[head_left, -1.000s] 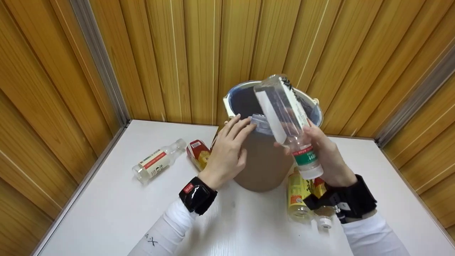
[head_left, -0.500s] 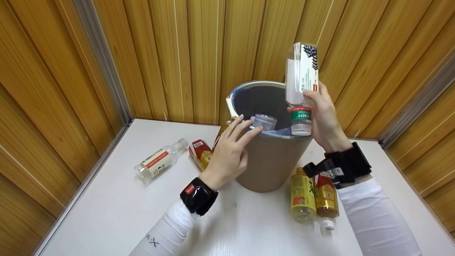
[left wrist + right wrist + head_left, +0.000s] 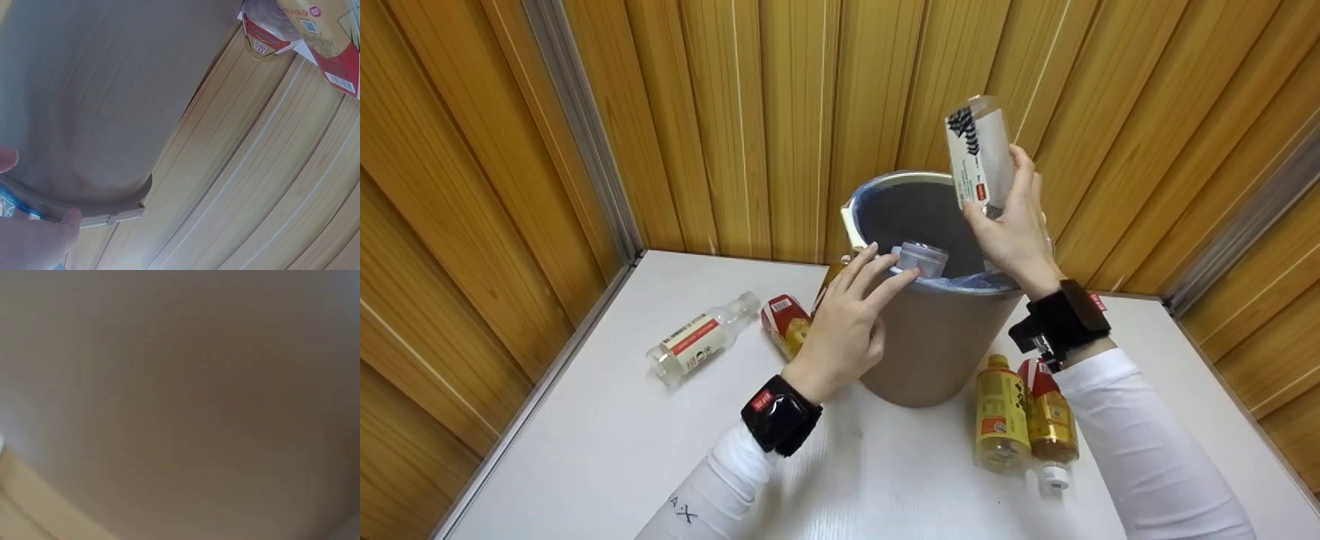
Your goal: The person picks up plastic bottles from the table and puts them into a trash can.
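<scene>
A tall brown trash bin [image 3: 926,341] lined with a bluish bag stands upright in the head view. My left hand [image 3: 844,322] holds its near left rim, fingers over the edge. The left wrist view has fingers [image 3: 42,239] at that rim [image 3: 112,216] and the thumb by the outer wall. Just inside the rim, near those fingertips, shows the end of a clear plastic item [image 3: 926,259]. My right hand [image 3: 1014,229] grips a clear plastic bottle [image 3: 979,154] with a white label, base up, over the bin's right side. Its neck is hidden by the hand.
Lying on the white table [image 3: 585,442] are a clear labelled bottle [image 3: 697,337] at left and a red-and-gold bottle [image 3: 786,322] by my left hand. A yellow-labelled bottle [image 3: 1002,412] and another red-and-gold bottle [image 3: 1050,420] lie at right. Wood-patterned walls [image 3: 780,112] stand behind.
My right hand has raised the bottle, swung it right and turned it, so it now tips left, base up, above the bin's right side. My left hand stays at the rim.
</scene>
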Motion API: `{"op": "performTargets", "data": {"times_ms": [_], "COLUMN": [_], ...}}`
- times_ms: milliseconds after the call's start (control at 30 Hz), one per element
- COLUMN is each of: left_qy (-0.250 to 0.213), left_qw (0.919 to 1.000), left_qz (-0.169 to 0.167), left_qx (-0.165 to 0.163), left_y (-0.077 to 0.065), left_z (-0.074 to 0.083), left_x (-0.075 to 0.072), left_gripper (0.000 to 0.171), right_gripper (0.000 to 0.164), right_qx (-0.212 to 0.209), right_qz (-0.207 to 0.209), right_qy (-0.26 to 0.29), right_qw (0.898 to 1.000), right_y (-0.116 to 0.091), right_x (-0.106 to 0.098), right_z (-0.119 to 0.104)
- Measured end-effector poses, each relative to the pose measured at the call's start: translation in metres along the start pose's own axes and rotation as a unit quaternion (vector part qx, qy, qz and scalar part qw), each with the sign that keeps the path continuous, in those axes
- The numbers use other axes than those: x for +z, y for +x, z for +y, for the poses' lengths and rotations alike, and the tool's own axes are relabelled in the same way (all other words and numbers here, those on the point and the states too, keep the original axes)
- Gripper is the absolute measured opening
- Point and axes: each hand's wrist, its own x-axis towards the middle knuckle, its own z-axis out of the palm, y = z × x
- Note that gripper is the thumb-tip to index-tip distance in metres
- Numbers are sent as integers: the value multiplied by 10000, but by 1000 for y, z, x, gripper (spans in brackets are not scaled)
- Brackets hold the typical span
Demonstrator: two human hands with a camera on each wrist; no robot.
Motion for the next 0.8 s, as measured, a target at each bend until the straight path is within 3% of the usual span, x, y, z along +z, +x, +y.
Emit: {"op": "performTargets", "data": {"times_ms": [100,267,500,800], "left_qy": [36,8,-14,-48], "left_qw": [10000,10000,10000,9999], "left_qz": [-26,-45,-57,76], "left_qx": [-14,-13,25,73], "left_y": [0,0,1,1], "left_z": [0,1,1,-1], "left_x": [0,-1,-2,0], "left_gripper": [69,68,69,66], "right_gripper": [81,81,79,58], "right_qx": [3,140,413,98], "right_qz": [-253,-640,-933,-618], "right_qy": [-839,-1530,-1872,-1894], "right_qw": [9962,9860,9770,9799], "right_y": [-2,-6,-8,-9], "right_x": [2,1,1,4], "right_z": [4,4,7,7]}}
